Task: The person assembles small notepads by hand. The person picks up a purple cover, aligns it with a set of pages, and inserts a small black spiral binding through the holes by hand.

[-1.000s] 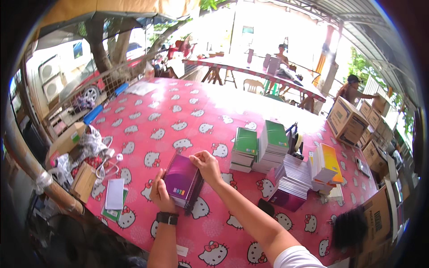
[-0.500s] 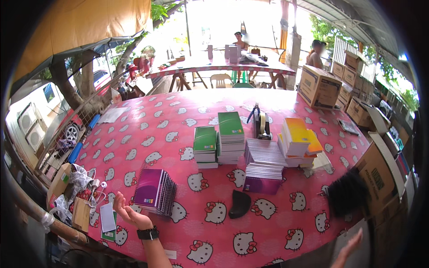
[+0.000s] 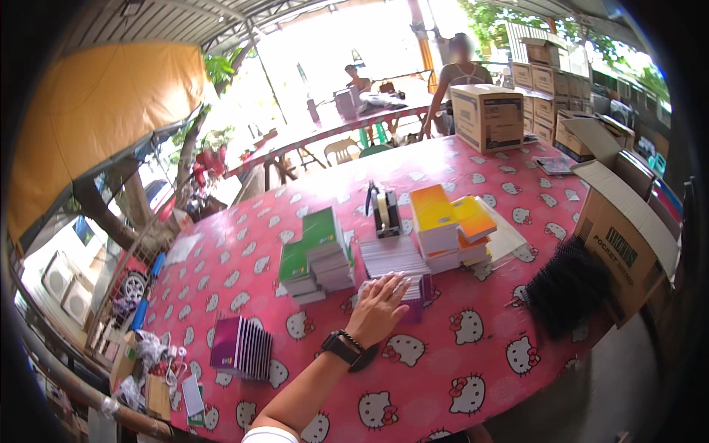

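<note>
1 hand, the left hand [image 3: 378, 308], lies flat with fingers spread wide on the purple-covered notebook stack [image 3: 402, 267]. Green stacks [image 3: 316, 255] stand just beside it on the pink table [image 3: 473, 384].

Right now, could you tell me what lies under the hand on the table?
The left hand rests flat on a stack of purple-covered booklets. The part of the top cover beneath the palm is hidden. The right hand is out of view.

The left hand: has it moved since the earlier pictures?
Yes. The left hand has left the fanned purple booklets by the table's near-left edge and now rests on the purple-covered stack beside the green-topped stacks.
</note>
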Tool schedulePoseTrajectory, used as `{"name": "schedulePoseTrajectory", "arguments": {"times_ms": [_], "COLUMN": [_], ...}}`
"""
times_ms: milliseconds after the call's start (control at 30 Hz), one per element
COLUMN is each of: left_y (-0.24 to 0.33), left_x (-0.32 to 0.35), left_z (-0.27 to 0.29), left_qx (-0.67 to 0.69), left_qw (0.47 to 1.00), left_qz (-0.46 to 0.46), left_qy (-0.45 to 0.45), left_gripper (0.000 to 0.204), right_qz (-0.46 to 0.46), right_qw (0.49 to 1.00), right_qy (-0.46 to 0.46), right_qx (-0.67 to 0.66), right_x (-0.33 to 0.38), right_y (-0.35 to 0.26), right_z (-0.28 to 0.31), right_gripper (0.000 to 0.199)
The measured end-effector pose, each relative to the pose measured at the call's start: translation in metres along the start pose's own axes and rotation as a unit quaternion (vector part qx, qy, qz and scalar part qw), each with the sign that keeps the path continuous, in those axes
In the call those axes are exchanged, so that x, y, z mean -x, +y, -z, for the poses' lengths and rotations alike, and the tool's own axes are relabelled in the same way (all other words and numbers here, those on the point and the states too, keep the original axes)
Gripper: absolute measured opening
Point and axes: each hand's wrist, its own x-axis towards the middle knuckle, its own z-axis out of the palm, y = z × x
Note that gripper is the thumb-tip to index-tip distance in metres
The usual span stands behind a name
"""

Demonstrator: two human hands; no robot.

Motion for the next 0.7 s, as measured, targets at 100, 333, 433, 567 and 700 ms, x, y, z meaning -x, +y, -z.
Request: {"name": "schedulePoseTrajectory", "arguments": {"times_ms": [100,333,433,567,700], "left_y": [-0.004,-0.012,-0.015,-0.018,-0.015], "left_x": [-0.01,-0.01,-0.006,-0.009,-0.004], "left_z": [-0.015,-0.035,-0.036,-0.039,0.0], "left_qx": [-0.025,0.043,0.041,0.079,0.161], "left_qw": [0.996,0.997,0.998,0.997,0.981], "left_qz": [-0.008,-0.008,-0.01,-0.005,0.1], "left_qy": [-0.086,-0.071,-0.045,-0.011,0.03], "left_gripper": [0.037,0.034,0.026,0.017,0.015], "right_qz": [0.02,0.075,0.133,0.18,0.446], "right_qw": [0.998,0.992,0.989,0.958,0.861], "right_qy": [-0.021,-0.004,0.063,0.064,-0.072], "right_qx": [0.052,0.101,0.024,-0.215,-0.235], "right_x": [-0.004,0.016,0.055,0.133,0.137], "right_y": [-0.002,0.014,-0.021,-0.128,-0.223], "right_z": [-0.002,0.046,0.115,0.225,0.2], "right_gripper": [0.035,0.028,0.024,0.022,0.028]}}
